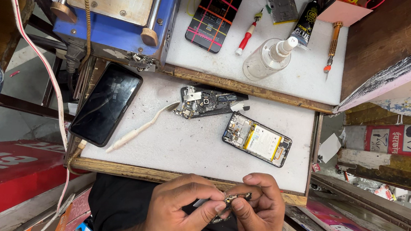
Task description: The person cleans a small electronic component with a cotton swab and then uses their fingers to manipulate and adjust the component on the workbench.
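Below the front edge of the white work board (187, 149), my left hand (176, 213) and my right hand (256, 216) meet over my lap. Together they pinch a small dark electronic part (236, 198) with a metal edge between thumbs and forefingers. On the board above lie an opened phone body (257, 139) with its battery showing and a dark inner frame with circuit parts (209, 102). A black phone (106, 104) lies face up at the board's left edge.
A white plastic pry tool (139, 129) lies on the board. Behind stand a blue machine (120, 12), a phone with coloured grid lines (215, 15), a clear bottle (268, 60), a glue tube (305, 22) and screwdrivers (331, 46). A white cable (35, 54) runs on the left.
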